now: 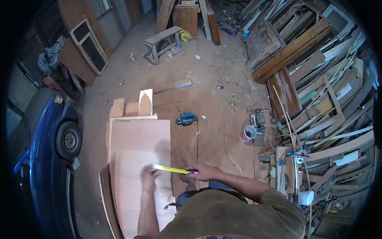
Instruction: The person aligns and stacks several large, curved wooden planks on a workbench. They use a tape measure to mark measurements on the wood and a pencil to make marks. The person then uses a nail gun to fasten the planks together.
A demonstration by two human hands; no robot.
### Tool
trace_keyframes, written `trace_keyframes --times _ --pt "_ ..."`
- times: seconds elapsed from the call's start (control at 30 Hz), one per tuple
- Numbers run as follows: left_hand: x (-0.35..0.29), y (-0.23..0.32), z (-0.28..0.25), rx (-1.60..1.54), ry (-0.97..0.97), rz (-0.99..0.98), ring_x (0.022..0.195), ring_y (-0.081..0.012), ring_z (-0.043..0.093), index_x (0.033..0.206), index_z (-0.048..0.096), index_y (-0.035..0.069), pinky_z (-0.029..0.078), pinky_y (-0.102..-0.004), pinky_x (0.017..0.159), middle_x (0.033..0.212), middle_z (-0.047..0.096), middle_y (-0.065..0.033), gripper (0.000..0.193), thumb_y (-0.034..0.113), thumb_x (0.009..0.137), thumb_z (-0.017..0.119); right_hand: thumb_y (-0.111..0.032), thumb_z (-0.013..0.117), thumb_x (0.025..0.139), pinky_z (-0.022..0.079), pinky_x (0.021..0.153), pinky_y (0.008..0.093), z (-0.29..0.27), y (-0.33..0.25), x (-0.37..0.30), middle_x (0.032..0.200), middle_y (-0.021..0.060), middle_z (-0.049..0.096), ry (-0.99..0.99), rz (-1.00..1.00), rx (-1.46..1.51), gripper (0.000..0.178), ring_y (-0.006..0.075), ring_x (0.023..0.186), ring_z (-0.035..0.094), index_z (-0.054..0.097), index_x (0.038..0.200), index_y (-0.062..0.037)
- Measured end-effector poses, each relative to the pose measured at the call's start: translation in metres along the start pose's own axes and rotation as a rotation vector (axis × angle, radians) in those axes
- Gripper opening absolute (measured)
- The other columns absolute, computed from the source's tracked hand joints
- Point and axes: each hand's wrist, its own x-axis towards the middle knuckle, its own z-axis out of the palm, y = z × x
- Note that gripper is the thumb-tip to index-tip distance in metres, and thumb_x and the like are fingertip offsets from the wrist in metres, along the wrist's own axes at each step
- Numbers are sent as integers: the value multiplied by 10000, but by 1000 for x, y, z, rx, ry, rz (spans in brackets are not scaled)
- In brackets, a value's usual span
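Holding a yellow tape measure (pixel 171 169) drawn out between both hands, above the near half of the pale panel (pixel 135 139) and on past its right edge. Pinching the blade's end, as far as blur allows a judgement, with the left hand (pixel 149 177), over the panel. Gripping the other end with fingers closed in the right hand (pixel 205 172), just off the panel's right edge; mostly hidden there apart from a bit of pink. Cannot tell contact with the panel from slight clearance above it.

Done so far, judging by the view: panel laid flat, tape pulled out. Seemingly at an early stage, with no line or cut visible on the panel. Apparently left: a settled reading, plus any marking.

Just beyond the panel's far end, wooden blocks (pixel 146 104); near its far right corner, on the ground, a teal power tool (pixel 186 118), out of both hands. Well left of the panel, a blue car (pixel 44 159).
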Motion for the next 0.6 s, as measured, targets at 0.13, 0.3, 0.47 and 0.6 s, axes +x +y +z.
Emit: trace_keyframes --times 0.13,0.3,0.47,0.6 --pt "60 64 -94 -69 586 202 948 -180 578 1248 514 37 479 -322 759 1048 597 -50 353 299 1012 529 -461 631 930 498 883 378 -57 75 7 1063 167 711 -213 82 -20 487 260 945 664 676 1184 -48" --pt "52 49 -111 141 704 161 975 -192 584 1399 421 65 484 -332 782 1118 594 -95 472 310 1013 539 -435 648 925 487 934 356 -125 146 21 1088 145 724 -269 247 -64 508 223 973 656 654 1269 -62" --pt "42 -46 -74 588 810 245 1001 -239 597 1371 461 5 503 -364 790 1160 604 -151 477 267 993 589 -515 608 924 483 946 350 -177 147 66 1099 141 726 -76 174 -156 582 218 1010 652 641 1306 -77" --pt "25 -109 -32 1024 757 131 1006 -400 582 1167 603 -30 491 -473 884 1150 613 -229 390 205 872 702 -571 574 926 496 912 355 -204 156 124 1135 161 704 -18 61 -202 667 248 1032 649 599 1355 -61"
